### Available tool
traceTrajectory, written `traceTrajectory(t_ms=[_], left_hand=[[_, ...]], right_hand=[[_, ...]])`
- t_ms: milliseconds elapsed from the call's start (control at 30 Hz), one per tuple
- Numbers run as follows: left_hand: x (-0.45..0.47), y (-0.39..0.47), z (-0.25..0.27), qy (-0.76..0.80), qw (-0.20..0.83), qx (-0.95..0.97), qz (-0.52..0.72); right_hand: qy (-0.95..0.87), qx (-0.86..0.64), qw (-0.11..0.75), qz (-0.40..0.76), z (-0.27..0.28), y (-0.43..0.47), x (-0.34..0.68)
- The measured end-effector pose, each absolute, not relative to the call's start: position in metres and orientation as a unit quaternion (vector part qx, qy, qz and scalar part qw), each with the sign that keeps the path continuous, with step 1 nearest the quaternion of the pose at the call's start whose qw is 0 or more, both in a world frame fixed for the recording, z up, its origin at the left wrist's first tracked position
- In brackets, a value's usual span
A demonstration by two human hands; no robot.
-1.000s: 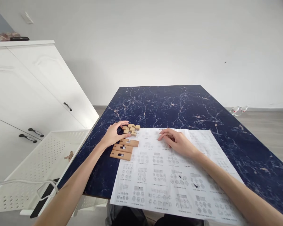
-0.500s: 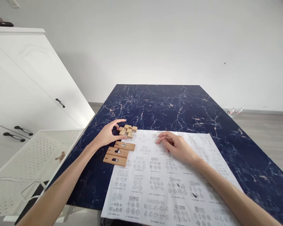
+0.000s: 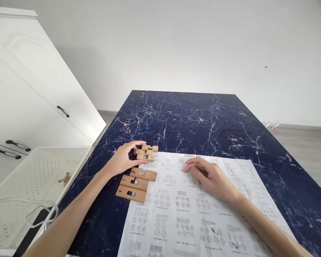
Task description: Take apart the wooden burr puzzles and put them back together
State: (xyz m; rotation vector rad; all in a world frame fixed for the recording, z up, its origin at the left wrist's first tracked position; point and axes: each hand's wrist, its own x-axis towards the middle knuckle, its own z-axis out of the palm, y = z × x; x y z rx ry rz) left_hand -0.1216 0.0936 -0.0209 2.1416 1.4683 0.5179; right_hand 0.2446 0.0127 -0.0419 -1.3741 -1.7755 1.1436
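Thumb and fingers of my left hand [image 3: 123, 157] close around the left side of a cluster of notched wooden puzzle blocks [image 3: 148, 152]; the thumb is at the near edge, the fingers at the far edge. The blocks sit at the top left corner of a printed sheet [image 3: 173, 214] of small diagrams. My right hand [image 3: 212, 176] rests over the sheet's upper middle, empty, its fingers loosely bent and a little apart. Just below the blocks lie three flat slotted wooden pieces: one marked 3 [image 3: 149, 175], one marked 1 [image 3: 141, 183] and one marked 2 [image 3: 139, 196].
Everything lies on a dark blue marbled table [image 3: 182, 114]. To the left stands a white cabinet [image 3: 42, 82], with a white perforated shelf [image 3: 48, 167] below table height holding a small wooden piece [image 3: 65, 179] and a white cable [image 3: 29, 201]. Clear bottles [image 3: 272, 125] are on the floor at right.
My left fingers have closed in on the wooden blocks, which look more tightly lined up. My right hand keeps its pose on the sheet. The whole view has shifted slightly.
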Motion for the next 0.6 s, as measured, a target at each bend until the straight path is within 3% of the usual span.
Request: traceTrajectory(t_ms=[333, 600], left_hand=[[-0.121, 0.091, -0.007, 0.558, 0.304, 0.718, 0.283], [-0.053, 0.046, 0.013, 0.462, 0.312, 0.790, 0.254]], right_hand=[[-0.662, -0.511, 0.323, 0.444, -0.041, 0.013, 0.246], [-0.559, -0.512, 0.448, 0.475, -0.038, 0.023, 0.255]])
